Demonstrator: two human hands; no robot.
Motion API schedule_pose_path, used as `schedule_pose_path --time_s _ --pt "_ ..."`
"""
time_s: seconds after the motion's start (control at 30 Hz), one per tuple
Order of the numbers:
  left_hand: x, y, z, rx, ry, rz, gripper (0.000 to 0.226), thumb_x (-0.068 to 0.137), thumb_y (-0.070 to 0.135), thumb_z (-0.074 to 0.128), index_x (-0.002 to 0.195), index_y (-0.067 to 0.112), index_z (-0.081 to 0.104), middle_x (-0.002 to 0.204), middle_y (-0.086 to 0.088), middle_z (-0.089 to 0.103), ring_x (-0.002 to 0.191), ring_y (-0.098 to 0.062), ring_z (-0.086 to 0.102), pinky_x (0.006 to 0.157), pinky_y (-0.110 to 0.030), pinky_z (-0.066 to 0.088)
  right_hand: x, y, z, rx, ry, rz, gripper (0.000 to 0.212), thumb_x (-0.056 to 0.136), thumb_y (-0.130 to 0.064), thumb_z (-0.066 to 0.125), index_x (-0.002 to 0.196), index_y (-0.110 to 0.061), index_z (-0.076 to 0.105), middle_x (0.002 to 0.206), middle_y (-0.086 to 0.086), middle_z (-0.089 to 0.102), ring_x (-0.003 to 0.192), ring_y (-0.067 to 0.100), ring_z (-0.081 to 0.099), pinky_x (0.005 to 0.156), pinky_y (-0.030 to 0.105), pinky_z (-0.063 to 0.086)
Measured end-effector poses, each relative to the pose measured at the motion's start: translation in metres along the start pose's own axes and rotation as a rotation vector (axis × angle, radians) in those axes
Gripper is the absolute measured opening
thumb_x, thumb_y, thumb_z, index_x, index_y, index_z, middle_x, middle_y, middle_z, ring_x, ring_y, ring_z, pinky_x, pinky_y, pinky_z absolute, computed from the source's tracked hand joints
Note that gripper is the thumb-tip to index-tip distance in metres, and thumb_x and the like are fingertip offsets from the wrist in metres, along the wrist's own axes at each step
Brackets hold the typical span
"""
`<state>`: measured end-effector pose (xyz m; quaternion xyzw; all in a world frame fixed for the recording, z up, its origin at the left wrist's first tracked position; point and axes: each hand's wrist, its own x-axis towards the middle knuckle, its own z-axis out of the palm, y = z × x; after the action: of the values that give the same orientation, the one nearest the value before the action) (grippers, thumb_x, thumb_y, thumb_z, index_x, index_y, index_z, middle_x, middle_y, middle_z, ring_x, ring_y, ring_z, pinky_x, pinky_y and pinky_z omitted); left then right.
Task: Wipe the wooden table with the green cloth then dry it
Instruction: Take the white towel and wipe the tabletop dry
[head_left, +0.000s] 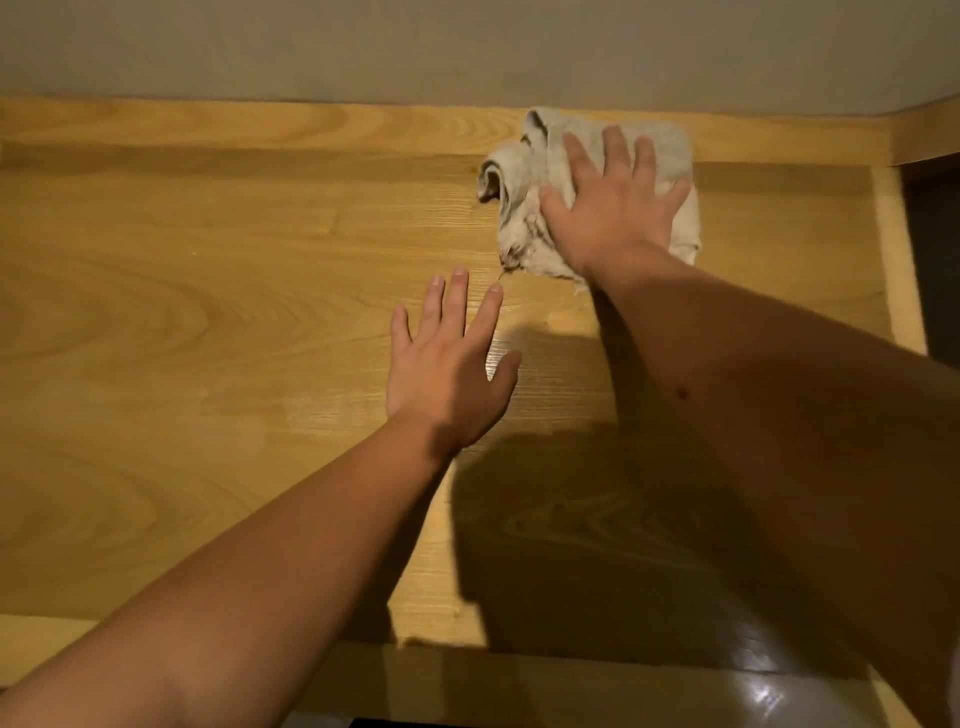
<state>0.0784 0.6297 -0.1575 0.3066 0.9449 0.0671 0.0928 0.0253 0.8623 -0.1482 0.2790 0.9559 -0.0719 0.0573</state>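
A crumpled pale beige cloth (524, 208) lies on the wooden table (208, 291) near its far right corner. My right hand (613, 208) presses flat on the cloth with straight, spread fingers. My left hand (449, 364) is spread flat just above or on the bare wood in the middle of the table, apart from the cloth, holding nothing. No green cloth is in view.
A raised wooden rim (311, 124) runs along the table's back against a grey wall (467, 47), and another rim (901, 249) borders the right side. Shiny floor (769, 691) shows below the near edge at the right.
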Motion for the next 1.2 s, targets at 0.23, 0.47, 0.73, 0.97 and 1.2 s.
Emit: schedule_pose_path --time_s 0.23,0.47,0.73,0.97,1.2 --pt "0.000 -0.001 0.000 0.052 -0.018 -0.001 0.081 0.090 0.077 0.024 0.157 0.034 0.010 0.168 -0.005 0.000 0.154 -0.026 -0.004 0.118 -0.058 0.004 0.030 0.001 -0.006 -0.024 -0.006 -0.039 0.071 0.087 -0.072 0.011 0.153 -0.047 0.013 0.166 0.003 0.012 0.151 0.033 0.005 0.108 0.075 0.005" --pt "-0.001 0.000 -0.002 0.062 -0.058 0.003 0.075 0.094 0.071 0.015 0.159 0.034 0.006 0.168 -0.005 -0.005 0.154 -0.025 -0.008 0.119 -0.058 0.001 -0.024 0.014 0.002 -0.016 0.006 -0.075 0.062 0.094 -0.064 0.016 0.153 -0.047 0.014 0.167 -0.002 0.010 0.152 0.030 0.004 0.109 0.075 0.005" --pt "-0.001 0.001 -0.005 0.029 -0.036 0.013 0.069 0.093 0.060 0.023 0.156 0.031 0.020 0.168 -0.006 0.002 0.154 -0.026 -0.002 0.119 -0.059 0.005 -0.162 0.042 0.019 0.005 0.002 -0.009 0.062 0.093 -0.063 0.012 0.153 -0.047 0.013 0.166 -0.003 0.011 0.151 0.029 0.007 0.110 0.072 0.006" --pt "-0.003 0.004 -0.010 0.070 -0.092 0.021 0.072 0.094 0.062 0.013 0.158 0.030 0.007 0.168 -0.009 -0.002 0.154 -0.030 -0.004 0.117 -0.063 0.005 -0.323 0.069 0.033 0.028 0.046 -0.013 0.059 0.092 -0.060 0.037 0.148 -0.043 0.036 0.160 0.003 0.032 0.147 0.032 0.024 0.108 0.070 0.019" --pt "-0.013 0.083 -0.010 0.048 -0.152 0.091 0.070 0.096 0.063 0.019 0.158 0.034 0.005 0.167 -0.012 -0.011 0.152 -0.036 -0.012 0.112 -0.071 0.001 -0.405 0.091 0.030 0.006 -0.035 0.068 0.062 0.094 -0.063 0.030 0.150 -0.037 0.039 0.161 0.004 0.031 0.148 0.033 0.025 0.106 0.069 0.022"
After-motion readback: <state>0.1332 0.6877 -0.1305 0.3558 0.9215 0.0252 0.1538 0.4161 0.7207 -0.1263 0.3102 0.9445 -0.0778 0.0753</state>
